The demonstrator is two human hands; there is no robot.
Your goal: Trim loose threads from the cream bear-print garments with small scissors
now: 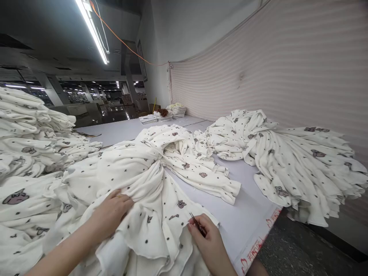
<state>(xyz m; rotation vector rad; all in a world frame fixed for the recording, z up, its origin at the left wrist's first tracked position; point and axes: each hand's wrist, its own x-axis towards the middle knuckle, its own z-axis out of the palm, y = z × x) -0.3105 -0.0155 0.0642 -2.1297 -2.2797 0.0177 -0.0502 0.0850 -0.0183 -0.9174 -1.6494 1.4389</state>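
Observation:
A white garment (149,199) printed with small dark hearts and grey bears lies bunched on the table in front of me. My left hand (110,212) rests on top of it, fingers curled and gripping a fold of the cloth. My right hand (208,239) is at the garment's near hem, closed on a small pair of thread snips (195,222) whose dark blades point up and left against the fabric edge.
A tall stack of the same garments (31,130) stands at the left. A loose heap (290,157) spreads over the table's right edge (258,245). Folded piles (175,110) sit at the far end. A pale striped wall (273,69) runs along the right.

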